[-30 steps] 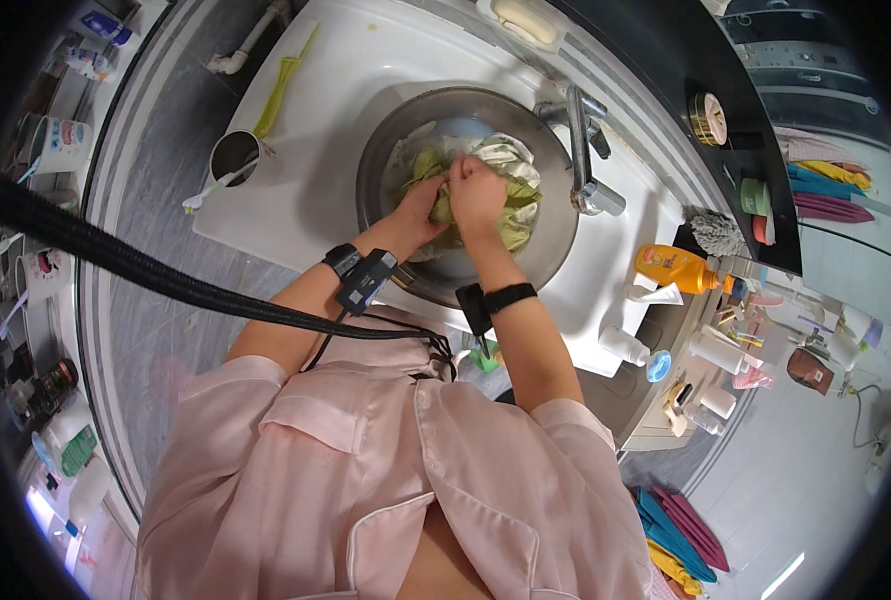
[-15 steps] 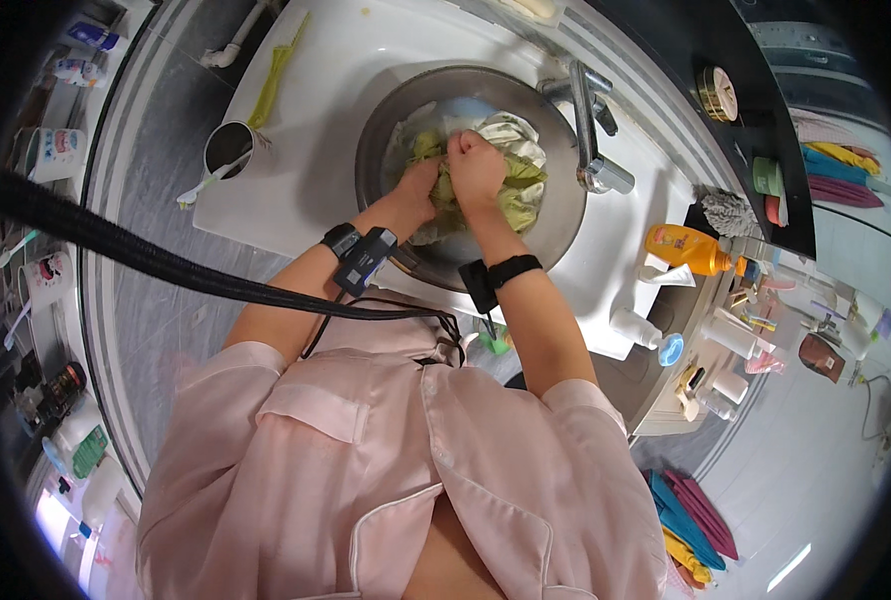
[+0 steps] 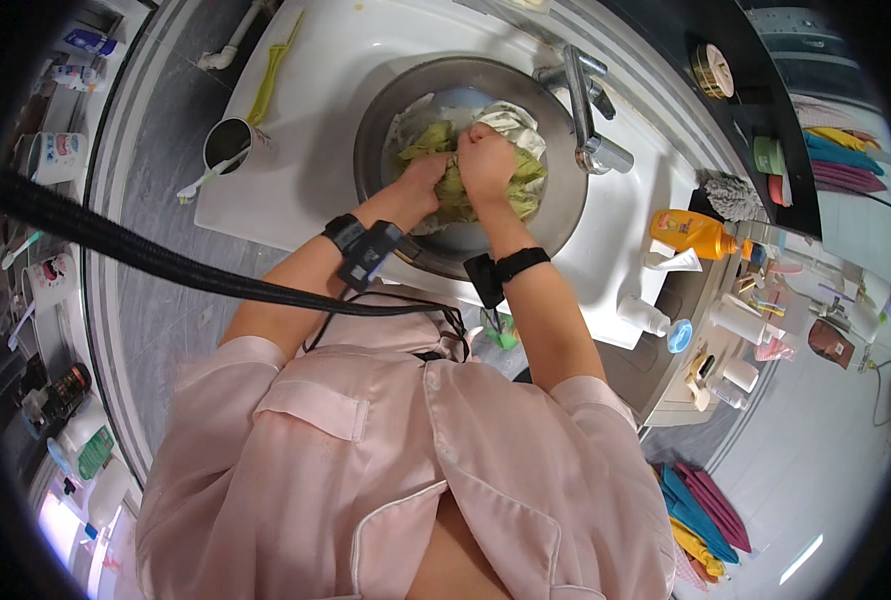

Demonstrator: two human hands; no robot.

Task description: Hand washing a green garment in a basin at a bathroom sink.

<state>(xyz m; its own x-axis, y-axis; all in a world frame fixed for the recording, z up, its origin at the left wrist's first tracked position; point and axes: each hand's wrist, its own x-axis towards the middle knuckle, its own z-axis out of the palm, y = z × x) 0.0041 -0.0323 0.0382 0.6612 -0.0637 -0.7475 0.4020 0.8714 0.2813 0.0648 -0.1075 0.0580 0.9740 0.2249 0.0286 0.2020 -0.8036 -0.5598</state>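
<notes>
A round metal basin [image 3: 371, 150] sits in the white sink, holding a wet green and white cloth [image 3: 454, 200] in a little cloudy water. My left hand [image 3: 423, 185] grips the cloth on its left side, fingers curled into the folds and partly hidden. Beside it, my right hand [image 3: 487, 165] is closed in a fist on the same cloth, knuckles up. White fabric [image 3: 513, 122] with a faint pattern shows past the right hand, and green folds bunch between and around both hands.
A chrome faucet [image 3: 586, 110] rises at the basin's right. A cup with a toothbrush [image 3: 234, 150] and a green long-handled brush [image 3: 274, 80] are at the left. An orange bottle [image 3: 691, 232], a white tube [image 3: 674, 260] and a white bottle [image 3: 643, 315] stand at the right.
My right hand has shifted slightly right and turned, leaving a bit more gap from the left hand. Both hands keep hold of the cloth, whose folds have moved a little.
</notes>
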